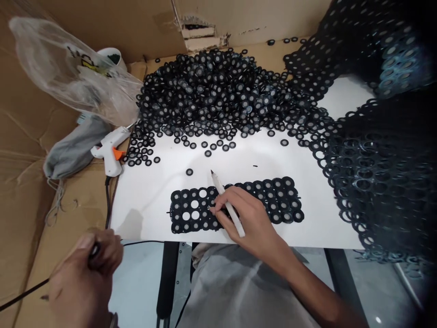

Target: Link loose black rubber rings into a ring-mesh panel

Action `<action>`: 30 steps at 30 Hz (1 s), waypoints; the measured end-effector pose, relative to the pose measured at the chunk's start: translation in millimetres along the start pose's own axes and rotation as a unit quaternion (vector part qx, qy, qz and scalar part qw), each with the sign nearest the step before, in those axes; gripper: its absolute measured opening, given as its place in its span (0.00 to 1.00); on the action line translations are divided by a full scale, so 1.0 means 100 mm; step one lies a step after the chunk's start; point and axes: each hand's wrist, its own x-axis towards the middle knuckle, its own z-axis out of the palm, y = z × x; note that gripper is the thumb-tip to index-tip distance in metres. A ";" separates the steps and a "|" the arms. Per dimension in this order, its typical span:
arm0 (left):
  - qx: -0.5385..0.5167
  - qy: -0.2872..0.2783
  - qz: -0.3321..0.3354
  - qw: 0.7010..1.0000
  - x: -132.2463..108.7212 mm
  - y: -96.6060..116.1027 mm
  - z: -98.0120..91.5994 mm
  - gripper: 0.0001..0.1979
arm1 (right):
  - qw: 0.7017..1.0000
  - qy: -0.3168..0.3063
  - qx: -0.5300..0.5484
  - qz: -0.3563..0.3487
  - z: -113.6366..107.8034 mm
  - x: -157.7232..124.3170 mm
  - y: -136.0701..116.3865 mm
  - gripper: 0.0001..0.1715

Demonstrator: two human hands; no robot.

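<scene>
My left hand (83, 275) is at the lower left, off the white board's (146, 182) corner. Its fingers are closed round a dark piece that seems to belong to the black cord (30, 289) running in from the left. A white pen (234, 217) lies in my right hand (252, 218), its dark tip pointing away from me. Beneath that hand is a panel of joined black rings (186, 206) in rows, partly covered by it. Most ring centres look grey, a few white. One loose ring (189, 171) sits just beyond the panel.
A large heap of loose black rings (211, 86) fills the board's far side. Joined ring sheets (372, 182) hang over the right. At the left are a white glue gun (111, 152), a grey pouch (77, 146), a plastic bag (68, 68) and a white cup (111, 52). Cardboard walls (266, 18) stand behind.
</scene>
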 end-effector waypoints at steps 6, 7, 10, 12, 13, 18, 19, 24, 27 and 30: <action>0.155 -0.324 -0.045 0.932 -0.14 -0.08 -0.01 0.24 | 1.000 0.003 0.005 -0.002 -0.01 0.01 -0.01 0.07; 0.194 -0.363 -0.043 0.910 -0.12 -0.11 -0.01 0.24 | 1.000 0.003 0.005 -0.002 -0.01 0.01 -0.01 0.07; 0.269 -0.388 -0.035 0.881 -0.03 -0.25 -0.06 0.27 | 1.000 0.009 0.005 -0.004 -0.01 0.00 0.00 0.07; 0.308 -0.378 -0.040 0.872 0.01 -0.40 -0.12 0.29 | 1.000 0.013 0.006 -0.006 0.00 0.00 0.00 0.07; 0.326 -0.372 -0.049 0.868 0.03 -0.49 -0.16 0.29 | 1.000 0.013 0.006 -0.006 0.00 0.00 0.00 0.07; 0.436 -0.298 -0.107 0.843 0.13 -1.00 -0.30 0.26 | 1.000 0.010 0.006 -0.009 0.01 0.01 0.01 0.06; 0.468 -0.277 -0.114 0.831 0.16 -1.08 -0.31 0.22 | 1.000 0.010 0.006 -0.009 0.01 0.01 0.02 0.05; 0.556 -0.192 -0.116 0.801 0.30 -1.24 -0.28 0.10 | 1.000 0.010 0.009 -0.012 0.01 0.00 0.02 0.06; 0.567 -0.176 -0.108 0.798 0.33 -1.25 -0.25 0.13 | 1.000 0.009 0.010 -0.014 0.01 0.01 0.03 0.06; 0.561 -0.190 -0.102 0.799 0.27 -1.19 -0.24 0.15 | 1.000 0.012 0.015 -0.013 0.01 0.03 0.03 0.08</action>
